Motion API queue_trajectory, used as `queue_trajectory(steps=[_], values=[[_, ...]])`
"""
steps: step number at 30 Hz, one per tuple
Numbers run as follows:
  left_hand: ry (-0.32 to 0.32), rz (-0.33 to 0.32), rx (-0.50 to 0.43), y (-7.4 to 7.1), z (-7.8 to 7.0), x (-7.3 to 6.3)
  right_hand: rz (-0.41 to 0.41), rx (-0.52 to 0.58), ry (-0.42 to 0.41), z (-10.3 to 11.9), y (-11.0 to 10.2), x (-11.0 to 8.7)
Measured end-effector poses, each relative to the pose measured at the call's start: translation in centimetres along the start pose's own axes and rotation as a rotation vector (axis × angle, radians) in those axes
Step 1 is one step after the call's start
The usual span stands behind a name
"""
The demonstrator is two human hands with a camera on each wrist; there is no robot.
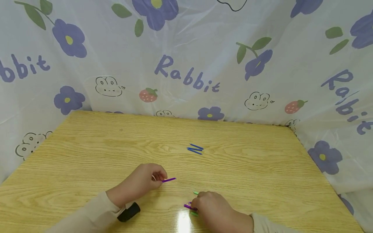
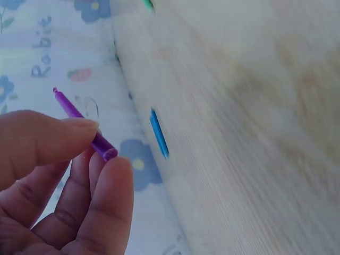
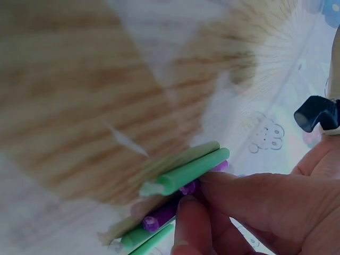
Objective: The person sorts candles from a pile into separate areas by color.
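Observation:
My left hand point(image 1: 144, 179) pinches a thin purple candle point(image 1: 169, 180) between thumb and fingertips, just above the table. In the left wrist view that purple candle point(image 2: 70, 106) slants up and away, its wick end pointing outward. My right hand point(image 1: 214, 208) is down at a small group of green and purple candles at the front. Its thumb and finger pinch a purple candle point(image 3: 190, 187), mostly hidden by the fingers. Beside it lie a green candle point(image 3: 194, 172), another purple candle point(image 3: 159, 217) and more green ones, partly covered.
Three blue candles point(image 1: 194, 149) lie close together farther back on the wooden table point(image 1: 116, 145). A white curtain point(image 1: 186, 48) printed with flowers and rabbits hangs behind the table and along its sides. A black band point(image 1: 129, 212) sits at the left wrist.

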State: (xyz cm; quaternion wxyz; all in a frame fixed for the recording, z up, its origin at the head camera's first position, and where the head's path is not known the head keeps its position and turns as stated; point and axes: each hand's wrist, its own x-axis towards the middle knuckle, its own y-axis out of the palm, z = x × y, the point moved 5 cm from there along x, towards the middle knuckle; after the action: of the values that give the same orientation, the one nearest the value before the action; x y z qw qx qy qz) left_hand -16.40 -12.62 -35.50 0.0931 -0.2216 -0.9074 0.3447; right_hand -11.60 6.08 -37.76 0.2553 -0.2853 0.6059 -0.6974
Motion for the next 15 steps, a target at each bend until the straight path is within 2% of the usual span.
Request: queue_trajectory(steps=[8, 15], values=[[-0.145, -0.126, 0.03, -2.2, 2.5, 0.8, 0.013, -0.006, 0.006, 0.2, 0.0, 0.0], [-0.222, -0.206, 0.01, -3.8, 4.9, 1.6, 0.016, -0.023, 0.005, 0.2, 0.0, 0.1]])
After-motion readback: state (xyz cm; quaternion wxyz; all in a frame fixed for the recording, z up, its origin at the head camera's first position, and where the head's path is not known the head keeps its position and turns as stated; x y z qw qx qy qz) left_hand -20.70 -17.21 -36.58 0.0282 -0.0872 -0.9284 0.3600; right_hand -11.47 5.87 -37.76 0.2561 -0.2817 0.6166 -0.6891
